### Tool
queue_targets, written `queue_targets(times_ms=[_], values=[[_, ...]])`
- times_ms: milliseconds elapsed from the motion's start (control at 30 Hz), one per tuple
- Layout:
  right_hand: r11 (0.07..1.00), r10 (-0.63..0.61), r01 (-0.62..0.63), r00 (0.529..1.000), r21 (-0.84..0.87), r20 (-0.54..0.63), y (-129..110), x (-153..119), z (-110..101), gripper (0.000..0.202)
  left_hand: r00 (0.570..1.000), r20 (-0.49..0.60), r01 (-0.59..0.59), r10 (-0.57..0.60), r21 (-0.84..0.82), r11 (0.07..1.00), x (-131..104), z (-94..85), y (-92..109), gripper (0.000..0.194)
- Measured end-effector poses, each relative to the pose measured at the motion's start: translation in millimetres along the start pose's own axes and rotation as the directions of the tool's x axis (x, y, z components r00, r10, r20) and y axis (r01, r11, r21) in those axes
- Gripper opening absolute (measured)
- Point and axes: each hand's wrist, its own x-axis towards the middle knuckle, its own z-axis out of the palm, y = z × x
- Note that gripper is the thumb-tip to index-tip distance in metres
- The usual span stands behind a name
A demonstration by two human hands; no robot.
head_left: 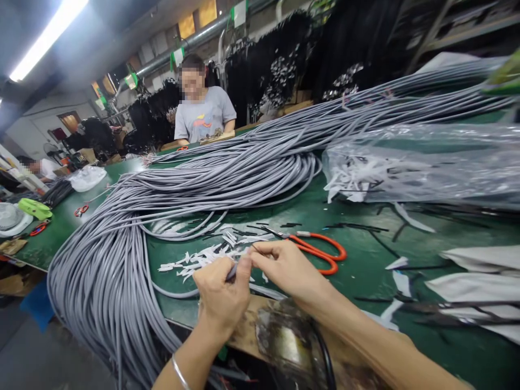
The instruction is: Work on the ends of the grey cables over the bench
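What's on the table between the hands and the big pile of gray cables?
In the head view, a scatter of white slips lies on the green table between the hands and the gray cables.

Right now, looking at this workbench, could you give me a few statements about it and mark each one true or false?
1. The left hand pinches the end of a grey cable. True.
2. The right hand is gripping the orange-handled scissors. False: the scissors lie on the green table just beyond it, untouched; its fingers meet the left hand at the cable end.
3. A big bundle of grey cables sweeps across the table and hangs over its near-left edge. True.
4. The white slips are stacked in a box. False: they lie scattered loose on the table.
5. Another person sits at the far side. True.
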Motion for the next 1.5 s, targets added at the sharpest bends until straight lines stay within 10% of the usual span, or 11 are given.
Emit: queue_targets(times_ms=[233, 533, 800, 1167, 1333, 1500], values=[[1.0, 0.005, -0.008, 0.968, -0.012, -0.252, 7.4, 5.6, -4.5, 0.016, 0.998, 0.043, 0.042, -0.034, -0.205, 0.978, -6.2, -5.6, 0.0, 0.052], [0.972, -0.137, 0.1, 0.977, 0.213, 0.162, -13.2, -4.8, -18.3, 0.023, 0.957, 0.26, 0.246, -0.127, -0.5, 0.83, -1.1, 3.0, -13.9, 0.051], [0.952, -0.292, 0.294, 0.956, 0.085, -0.035, -12.0, -9.0, -18.4, 0.012, 0.959, 0.193, 0.278, -0.205, -0.535, 0.798, -5.9, -1.6, -5.8, 0.014], [0.929, -0.332, 0.3, 0.934, 0.217, 0.133, -14.6, -13.9, -22.9, 0.042, 0.989, 0.101, 0.13, -0.104, -0.307, 0.943, -4.5, -1.2, -1.2, 0.034], [0.939, -0.255, 0.258, 0.966, 0.228, -0.04, -14.0, -12.6, -24.5, 0.05, 0.922, 0.246, 0.383, -0.298, -0.476, 0.791, 2.4, -0.3, 0.3, 0.055], [0.98, -0.145, 0.14, 0.989, 0.142, 0.028, -7.1, -11.6, -16.9, 0.02, 0.823, 0.469, 0.562, -0.32, -0.592, 0.578, 12.1, -3.3, 0.0, 0.062]])
